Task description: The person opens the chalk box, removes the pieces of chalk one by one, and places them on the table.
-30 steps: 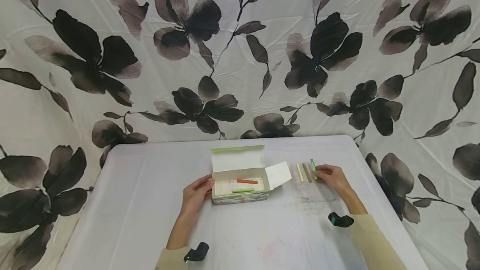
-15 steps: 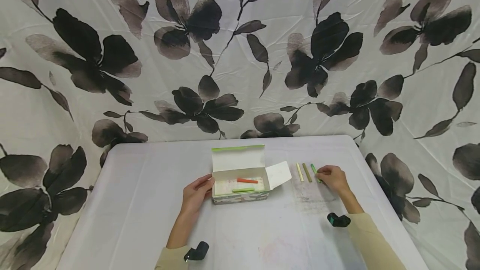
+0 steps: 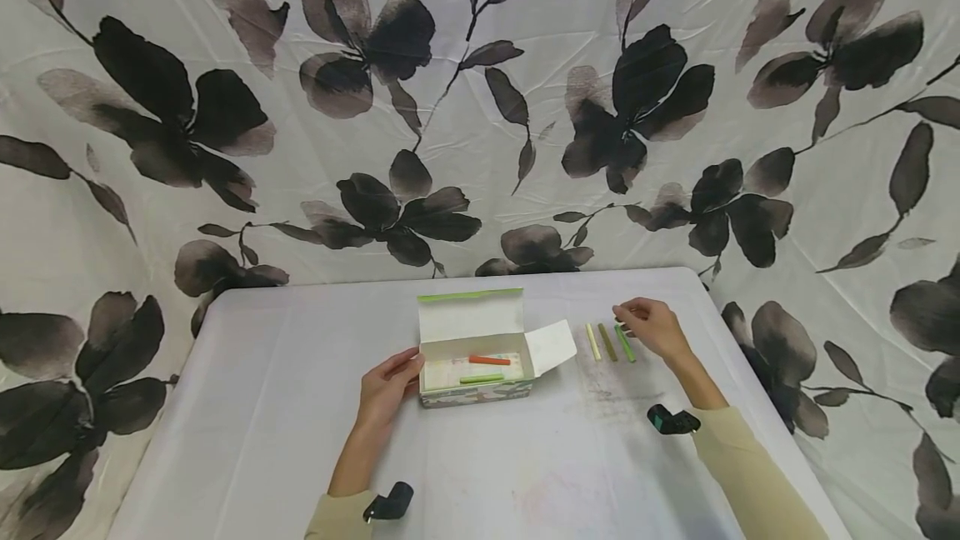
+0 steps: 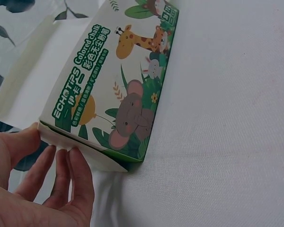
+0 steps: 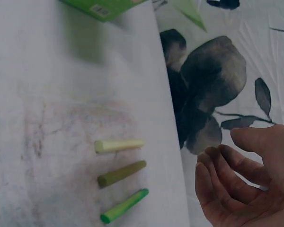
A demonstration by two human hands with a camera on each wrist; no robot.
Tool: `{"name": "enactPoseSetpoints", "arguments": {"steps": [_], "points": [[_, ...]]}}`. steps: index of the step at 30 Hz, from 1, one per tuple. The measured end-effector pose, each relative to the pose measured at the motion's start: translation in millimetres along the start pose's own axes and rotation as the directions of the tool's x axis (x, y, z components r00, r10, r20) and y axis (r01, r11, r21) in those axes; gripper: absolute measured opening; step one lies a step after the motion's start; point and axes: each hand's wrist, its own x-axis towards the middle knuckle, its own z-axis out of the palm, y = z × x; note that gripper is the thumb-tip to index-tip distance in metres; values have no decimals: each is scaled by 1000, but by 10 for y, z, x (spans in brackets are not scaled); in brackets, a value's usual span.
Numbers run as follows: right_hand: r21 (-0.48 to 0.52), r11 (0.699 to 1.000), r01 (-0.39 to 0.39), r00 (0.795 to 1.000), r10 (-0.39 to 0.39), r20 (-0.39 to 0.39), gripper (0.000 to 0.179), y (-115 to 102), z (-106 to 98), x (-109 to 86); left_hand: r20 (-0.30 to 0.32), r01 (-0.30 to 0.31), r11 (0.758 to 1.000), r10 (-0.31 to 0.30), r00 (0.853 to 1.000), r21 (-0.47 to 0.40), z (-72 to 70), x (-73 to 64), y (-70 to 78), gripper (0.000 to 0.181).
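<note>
Near the middle of the table, a chalk box (image 3: pixel 476 394) lies with its lid and a side flap raised. Inside it are an orange-red chalk stick (image 3: pixel 490 361) and a light green one. My left hand (image 3: pixel 384 394) holds the box's left end, thumb at the corner and fingertips at the end flap (image 4: pixel 92 156) in the left wrist view. To the right of the box lie a pale yellow chalk stick (image 3: pixel 592 342), an olive one (image 3: pixel 608 342) and a bright green one (image 3: pixel 626 345), side by side. Over them is my right hand (image 3: pixel 656 327), fingers loosely curled around nothing.
The white-covered table (image 3: pixel 262 407) has chalk smudges near its right side. Behind it hangs a floral cloth (image 3: pixel 525 132). The box's side flap (image 3: pixel 552 348) sticks out towards the loose chalk. Black wrist cameras (image 3: pixel 390 501) sit at both sleeves.
My right hand has let go of the bright green chalk stick, which now lies beside the olive one, and has moved away up. The left hand stays at the box.
</note>
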Motion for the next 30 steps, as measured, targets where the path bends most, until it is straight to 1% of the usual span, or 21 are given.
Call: {"name": "enactPoseSetpoints", "arguments": {"steps": [4,7,12,19,22,24,28,30], "points": [[8,998,57,998,-57,5,35,-199,27,26,-1,3,1000,-3,1000,3,-16,-11,7,40],[16,995,100,995,-101,23,32,-331,80,31,-5,6,1000,-6,1000,7,-24,-22,16,41],[28,982,187,980,-188,65,28,-534,198,26,-7,8,1000,-8,1000,10,-23,-15,17,41],[0,970,244,961,-242,138,24,-788,452,7,-11,6,1000,-6,1000,4,-11,9,1,40],[8,960,281,944,-278,178,20,-858,573,0,-7,5,1000,-5,1000,2,-6,15,-2,39],[28,953,303,929,-302,214,17,-897,656,-4,-7,3,1000,-3,1000,5,-3,14,-3,40],[56,936,349,890,-349,294,13,-947,828,-12,-6,3,1000,-3,1000,13,-1,8,3,40],[70,923,377,861,-378,340,13,-964,913,-21,-6,3,1000,-3,1000,12,0,4,5,40]]}}
